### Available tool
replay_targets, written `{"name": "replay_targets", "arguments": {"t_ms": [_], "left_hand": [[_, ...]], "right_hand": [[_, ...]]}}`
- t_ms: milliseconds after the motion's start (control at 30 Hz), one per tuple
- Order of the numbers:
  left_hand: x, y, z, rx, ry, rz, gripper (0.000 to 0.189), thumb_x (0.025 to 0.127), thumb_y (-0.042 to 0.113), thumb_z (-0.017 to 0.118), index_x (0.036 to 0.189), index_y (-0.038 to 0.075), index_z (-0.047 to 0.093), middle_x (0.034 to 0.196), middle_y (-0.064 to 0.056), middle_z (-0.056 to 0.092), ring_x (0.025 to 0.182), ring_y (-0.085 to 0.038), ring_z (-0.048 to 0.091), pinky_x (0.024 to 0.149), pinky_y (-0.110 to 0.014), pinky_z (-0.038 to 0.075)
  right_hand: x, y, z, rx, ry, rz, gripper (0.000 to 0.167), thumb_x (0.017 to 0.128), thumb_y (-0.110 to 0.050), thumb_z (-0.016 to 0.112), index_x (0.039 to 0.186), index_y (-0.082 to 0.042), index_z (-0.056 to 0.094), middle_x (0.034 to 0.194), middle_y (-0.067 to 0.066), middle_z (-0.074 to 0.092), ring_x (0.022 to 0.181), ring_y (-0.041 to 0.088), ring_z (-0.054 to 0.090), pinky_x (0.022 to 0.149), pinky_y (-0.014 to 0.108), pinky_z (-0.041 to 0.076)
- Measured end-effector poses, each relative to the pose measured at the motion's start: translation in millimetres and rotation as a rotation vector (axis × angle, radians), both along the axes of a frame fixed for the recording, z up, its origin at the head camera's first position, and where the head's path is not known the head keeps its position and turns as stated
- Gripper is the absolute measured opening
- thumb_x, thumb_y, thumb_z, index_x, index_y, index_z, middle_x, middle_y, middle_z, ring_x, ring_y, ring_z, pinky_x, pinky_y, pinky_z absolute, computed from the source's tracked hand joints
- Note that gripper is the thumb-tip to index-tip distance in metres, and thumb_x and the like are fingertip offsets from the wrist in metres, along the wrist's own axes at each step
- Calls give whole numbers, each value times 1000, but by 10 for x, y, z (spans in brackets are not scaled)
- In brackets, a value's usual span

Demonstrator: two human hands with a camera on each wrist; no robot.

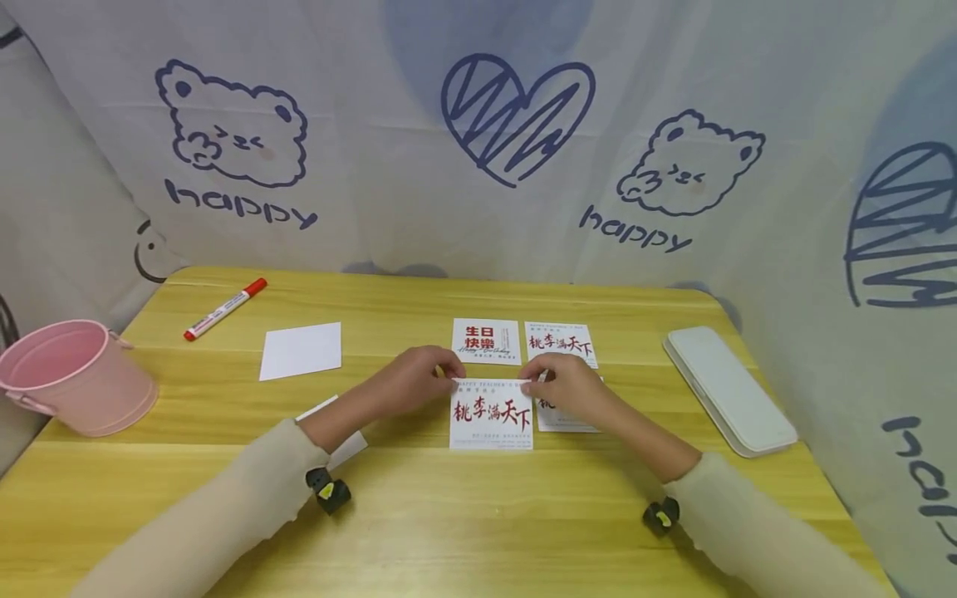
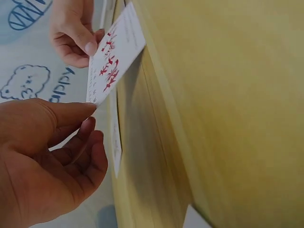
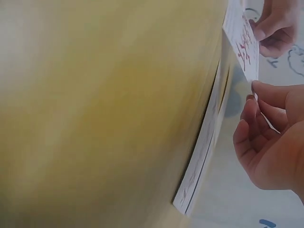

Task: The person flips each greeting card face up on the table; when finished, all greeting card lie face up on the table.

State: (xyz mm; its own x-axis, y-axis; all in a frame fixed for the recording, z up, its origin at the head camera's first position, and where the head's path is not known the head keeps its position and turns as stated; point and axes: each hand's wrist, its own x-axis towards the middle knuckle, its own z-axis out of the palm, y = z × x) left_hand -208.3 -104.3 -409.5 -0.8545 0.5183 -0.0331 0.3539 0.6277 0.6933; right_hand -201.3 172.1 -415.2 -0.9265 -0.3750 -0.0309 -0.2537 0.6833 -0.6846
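Observation:
A white card [image 1: 491, 415] with red Chinese characters is held up above the table by both hands. My left hand [image 1: 419, 378] pinches its far left corner between thumb and fingers, and my right hand [image 1: 571, 386] pinches the far right corner. In the left wrist view the card [image 2: 116, 52] slants clear of the wood, its lettering showing. Behind it lie a birthday card [image 1: 486, 340] and a second card with the same red characters [image 1: 561, 342]. Another such card [image 1: 561, 419] lies partly hidden under my right hand.
On the left are a blank white card [image 1: 301, 350], another white card [image 1: 347, 448] partly under my left forearm, a red-capped marker [image 1: 226, 309] and a pink bucket [image 1: 78, 378]. A white case [image 1: 728, 390] lies at the right edge. A printed curtain [image 1: 374, 149] hangs behind the table.

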Motion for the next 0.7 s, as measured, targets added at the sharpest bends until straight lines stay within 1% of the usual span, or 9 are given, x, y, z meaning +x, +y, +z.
{"name": "replay_targets", "arguments": {"t_ms": [167, 333, 400, 467, 633, 700], "left_hand": [[-159, 39, -57, -55, 18, -20, 12, 96, 8, 67, 106, 8, 72, 102, -2, 69, 94, -16, 61, 87, -35, 52], [-263, 73, -94, -136, 52, -39, 13, 96, 9, 67, 107, 6, 73, 105, -5, 71, 98, -18, 64, 90, -37, 53], [-290, 83, -106, -161, 54, -40, 14, 96, 9, 67, 107, 7, 73, 106, -5, 71, 100, -19, 64, 91, -37, 53], [-307, 91, -114, -176, 48, -41, 14, 96, 9, 66, 108, 7, 73, 107, -5, 71, 101, -19, 64, 92, -38, 52], [-301, 103, -104, -205, 53, -47, 14, 97, 9, 65, 108, 8, 73, 108, -6, 71, 102, -20, 64, 94, -38, 52], [-299, 107, -97, -214, 60, -47, 13, 96, 9, 65, 107, 8, 73, 108, -6, 71, 102, -20, 64, 94, -38, 52]], "right_hand": [[-159, 2, -39, 67, 4, 6, 9, 93, -20, 73, 102, -18, 75, 94, -3, 67, 78, 15, 59, 66, 31, 52], [-258, -21, -83, 130, 30, 20, 8, 94, -22, 72, 101, -19, 75, 95, -4, 68, 80, 14, 60, 70, 32, 52], [-282, -32, -100, 160, 48, 22, 8, 94, -23, 73, 100, -20, 75, 95, -5, 68, 81, 12, 60, 73, 32, 51], [-295, -48, -108, 189, 56, 17, 8, 94, -23, 73, 100, -20, 76, 94, -6, 69, 79, 12, 59, 74, 32, 50], [-306, -91, -109, 241, 65, 4, 9, 94, -22, 73, 101, -18, 76, 93, -4, 69, 77, 12, 57, 73, 31, 48], [-306, -101, -109, 256, 74, 1, 9, 93, -22, 73, 101, -18, 76, 94, -4, 69, 79, 12, 58, 76, 32, 49]]}}
